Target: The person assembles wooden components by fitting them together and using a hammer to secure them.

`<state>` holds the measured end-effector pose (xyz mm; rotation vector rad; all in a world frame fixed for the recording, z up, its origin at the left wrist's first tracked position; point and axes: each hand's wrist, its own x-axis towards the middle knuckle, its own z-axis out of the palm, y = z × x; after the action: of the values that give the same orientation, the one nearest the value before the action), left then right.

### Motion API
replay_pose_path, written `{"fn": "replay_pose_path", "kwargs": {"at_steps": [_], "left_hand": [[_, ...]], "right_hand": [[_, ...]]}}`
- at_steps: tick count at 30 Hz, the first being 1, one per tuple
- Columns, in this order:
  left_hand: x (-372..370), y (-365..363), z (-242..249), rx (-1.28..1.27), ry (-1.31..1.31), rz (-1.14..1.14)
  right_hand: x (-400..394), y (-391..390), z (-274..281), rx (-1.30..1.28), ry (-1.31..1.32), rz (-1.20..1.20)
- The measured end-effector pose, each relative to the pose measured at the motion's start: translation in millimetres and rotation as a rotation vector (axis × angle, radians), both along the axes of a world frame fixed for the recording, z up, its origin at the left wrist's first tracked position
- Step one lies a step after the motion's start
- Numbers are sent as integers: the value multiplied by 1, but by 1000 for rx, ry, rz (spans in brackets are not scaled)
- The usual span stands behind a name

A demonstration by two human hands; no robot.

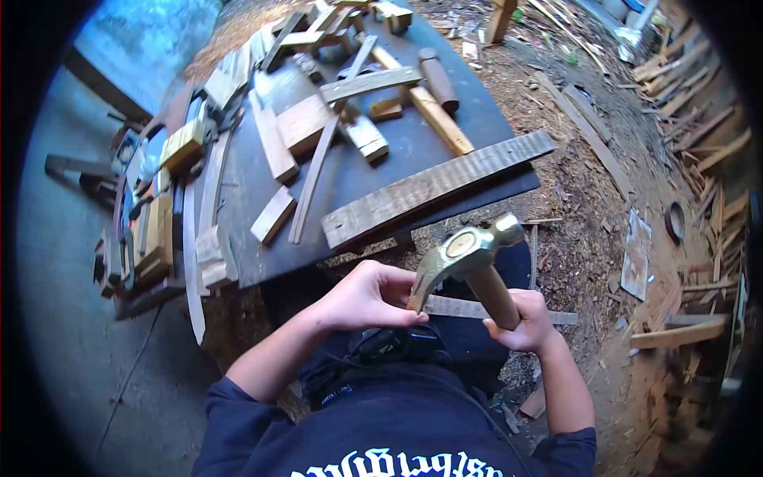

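In front of the person's lap, below the edge of the dark surface (381,171), a claw hammer (469,254) is held with its brass-coloured head up. The right hand (526,319) is wrapped tight around the wooden handle, low down; the head looks heavy, so a grip there should swing well. The left hand (367,296) is curled closed at the claw tip, beside a thin wood strip (457,308). Offcuts and a long plank (433,187) lie on the surface.

Dark navy top, sleeves pushed up above the elbows, white gothic lettering across the chest. Bare forearms, left hand (367,298) and right hand (524,318) ungloved.
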<state>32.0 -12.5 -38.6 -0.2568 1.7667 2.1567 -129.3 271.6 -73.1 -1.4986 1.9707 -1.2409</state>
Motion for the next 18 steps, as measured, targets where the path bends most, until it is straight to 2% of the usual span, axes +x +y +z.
{"fn": "replay_pose_path", "kwargs": {"at_steps": [6, 9, 11, 14, 15, 18], "left_hand": [[22, 0, 1, 28, 41, 49], [33, 4, 11, -337, 141, 366], [49, -13, 15, -339, 187, 801], [68, -8, 25, -769, 346, 667], [69, -2, 36, -844, 373, 626], [73, -2, 42, -759, 399, 684]], "right_hand": [[4, -12, 15, 12, 20, 61], [-2, -17, 20, 7, 146, 22], [-19, -6, 23, 51, 299, -43], [-28, 8, 20, 144, 273, -122], [-31, 6, 22, 181, 243, -128], [-32, -19, 32, 78, 154, -196]]}}
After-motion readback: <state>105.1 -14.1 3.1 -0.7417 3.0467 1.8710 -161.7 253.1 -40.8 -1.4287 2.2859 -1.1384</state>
